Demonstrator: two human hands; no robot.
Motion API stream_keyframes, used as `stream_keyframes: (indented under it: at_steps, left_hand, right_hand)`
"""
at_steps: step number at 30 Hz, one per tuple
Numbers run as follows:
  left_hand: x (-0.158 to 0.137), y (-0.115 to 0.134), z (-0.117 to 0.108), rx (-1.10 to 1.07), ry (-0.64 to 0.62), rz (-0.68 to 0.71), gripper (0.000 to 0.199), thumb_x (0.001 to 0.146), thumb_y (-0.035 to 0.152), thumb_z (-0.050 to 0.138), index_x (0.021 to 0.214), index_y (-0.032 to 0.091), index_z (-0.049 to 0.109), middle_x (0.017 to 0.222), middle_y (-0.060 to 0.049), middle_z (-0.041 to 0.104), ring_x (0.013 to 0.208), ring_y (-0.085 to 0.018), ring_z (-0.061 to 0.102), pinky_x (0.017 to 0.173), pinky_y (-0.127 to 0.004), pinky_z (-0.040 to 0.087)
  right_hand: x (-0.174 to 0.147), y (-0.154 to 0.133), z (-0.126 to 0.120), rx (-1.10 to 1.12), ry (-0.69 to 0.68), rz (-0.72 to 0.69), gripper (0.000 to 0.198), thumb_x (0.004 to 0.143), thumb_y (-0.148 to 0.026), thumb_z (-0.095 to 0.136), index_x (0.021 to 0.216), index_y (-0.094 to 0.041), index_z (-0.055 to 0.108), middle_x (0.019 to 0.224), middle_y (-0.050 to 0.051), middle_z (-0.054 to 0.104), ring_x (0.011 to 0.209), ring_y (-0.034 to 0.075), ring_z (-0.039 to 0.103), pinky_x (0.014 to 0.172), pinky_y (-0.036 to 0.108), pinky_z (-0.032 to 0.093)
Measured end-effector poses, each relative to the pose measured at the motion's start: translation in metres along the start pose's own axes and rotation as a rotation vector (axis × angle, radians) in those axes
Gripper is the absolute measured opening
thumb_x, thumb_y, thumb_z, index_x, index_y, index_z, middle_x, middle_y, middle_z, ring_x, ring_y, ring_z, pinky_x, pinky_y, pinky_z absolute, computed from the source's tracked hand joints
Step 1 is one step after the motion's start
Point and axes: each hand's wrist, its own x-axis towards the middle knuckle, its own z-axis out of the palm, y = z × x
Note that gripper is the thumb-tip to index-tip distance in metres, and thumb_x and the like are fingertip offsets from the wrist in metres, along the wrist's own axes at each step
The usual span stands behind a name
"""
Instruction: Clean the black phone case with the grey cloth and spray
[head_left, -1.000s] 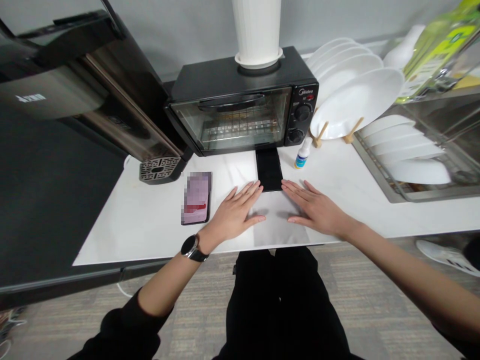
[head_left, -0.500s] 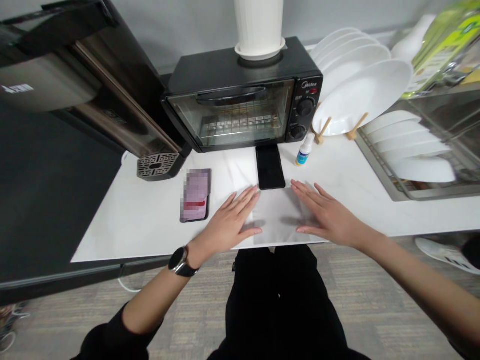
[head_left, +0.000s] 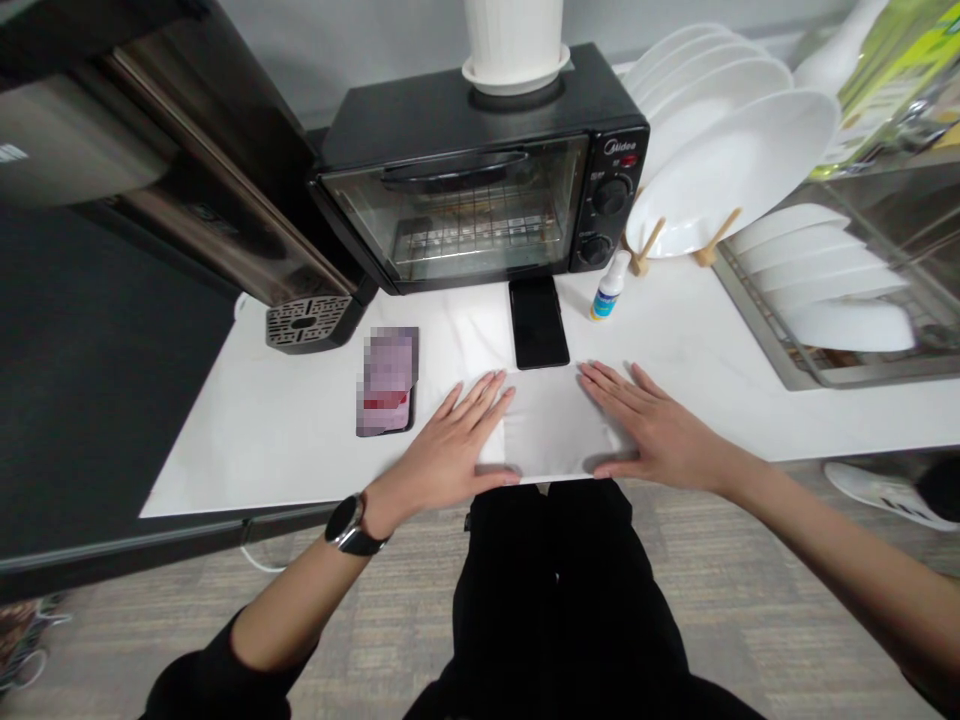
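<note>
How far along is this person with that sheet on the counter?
Early, it seems. The sheet already lies flat at the near edge of the counter. In hand: the left hand and right hand rest open on its two sides. No fold shows yet. The oven behind is shut, with only its bare rack visible inside.

Two phones (head_left: pixel 538 322) lie before the oven (head_left: pixel 480 190), plates (head_left: pixel 727 170) to its right.
</note>
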Motion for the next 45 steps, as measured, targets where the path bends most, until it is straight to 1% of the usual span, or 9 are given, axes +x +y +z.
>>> stream_keyframes:
  at_steps: [6,12,18,26,30,34,37,41,45]
  left_hand:
    - [0.0,0.001,-0.001,-0.035,-0.012,-0.011,0.112,0.093,0.087,0.045,0.172,0.017,0.005,0.179,-0.019,0.007,0.167,-0.035,0.009,0.135,-0.06,0.011]
    - [0.001,0.001,0.002,-0.047,0.035,-0.041,0.084,0.109,0.066,0.034,0.172,0.023,0.0,0.18,-0.013,0.009,0.168,-0.03,0.01,0.135,-0.057,0.013]
    - [0.001,0.0,0.002,-0.032,0.027,-0.014,0.101,0.1,0.076,0.046,0.172,0.022,0.0,0.179,-0.012,0.014,0.167,-0.032,0.013,0.135,-0.057,0.013]
    - [0.002,0.0,-0.005,-0.038,-0.03,-0.035,0.103,0.099,0.076,0.049,0.172,0.022,0.0,0.18,-0.011,0.011,0.168,-0.031,0.01,0.136,-0.055,0.012]
    - [0.0,-0.001,-0.009,-0.072,-0.014,-0.014,0.104,0.099,0.075,0.05,0.172,0.024,-0.004,0.18,-0.012,0.008,0.168,-0.032,0.009,0.136,-0.057,0.013]
    - [-0.002,0.001,-0.015,-0.119,0.078,0.018,0.093,0.105,0.065,0.05,0.172,0.028,-0.003,0.179,-0.011,0.013,0.167,-0.03,0.015,0.136,-0.056,0.019]
    - [0.008,0.008,-0.017,-0.115,0.132,0.102,0.073,0.111,0.049,0.047,0.172,0.03,0.012,0.178,-0.007,0.022,0.166,-0.024,0.02,0.136,-0.051,0.026]
    - [0.037,0.021,-0.015,-0.102,0.12,0.285,0.055,0.114,0.036,0.043,0.166,0.019,0.034,0.175,-0.008,0.031,0.166,-0.019,0.021,0.137,-0.042,0.027]
    - [0.06,0.026,-0.008,-0.086,0.061,0.376,0.068,0.11,0.049,0.05,0.167,0.018,0.03,0.176,-0.008,0.027,0.165,-0.021,0.022,0.137,-0.042,0.024]
  right_hand:
    - [-0.001,-0.001,-0.001,-0.004,-0.009,0.008,0.118,0.091,-0.079,0.059,0.171,-0.024,-0.007,0.177,0.015,0.02,0.163,0.035,0.023,0.132,0.065,0.019]
    - [0.0,-0.002,-0.003,0.029,-0.022,0.048,0.108,0.097,-0.075,0.053,0.171,-0.026,-0.008,0.178,0.012,0.016,0.165,0.033,0.017,0.132,0.064,0.018]
    - [0.001,-0.002,-0.001,-0.001,-0.029,0.061,0.11,0.095,-0.076,0.056,0.172,-0.026,-0.006,0.178,0.012,0.019,0.165,0.034,0.016,0.132,0.065,0.018]
    - [0.001,0.0,-0.001,0.021,-0.041,0.068,0.113,0.092,-0.078,0.059,0.172,-0.027,-0.003,0.178,0.012,0.017,0.165,0.035,0.016,0.132,0.065,0.018]
    - [0.001,-0.002,-0.007,0.135,-0.016,0.088,0.11,0.09,-0.074,0.067,0.172,-0.03,0.009,0.178,0.01,0.019,0.164,0.037,0.02,0.132,0.068,0.018]
    - [0.003,0.003,-0.02,0.38,0.232,0.323,0.058,0.096,-0.059,0.067,0.147,-0.034,0.058,0.154,0.007,0.062,0.143,0.035,0.058,0.124,0.065,0.042]
    - [0.013,0.021,-0.025,0.475,0.522,0.481,0.031,0.097,-0.051,0.067,0.12,-0.031,0.07,0.124,0.007,0.075,0.119,0.032,0.072,0.111,0.061,0.056]
    - [0.042,0.049,-0.028,0.563,0.724,0.503,0.04,0.092,-0.052,0.072,0.125,-0.032,0.062,0.132,0.009,0.069,0.127,0.031,0.067,0.108,0.057,0.057]
    - [0.07,0.058,-0.031,0.533,0.735,0.434,0.053,0.092,-0.052,0.072,0.137,-0.032,0.054,0.144,0.01,0.063,0.136,0.031,0.061,0.112,0.057,0.053]
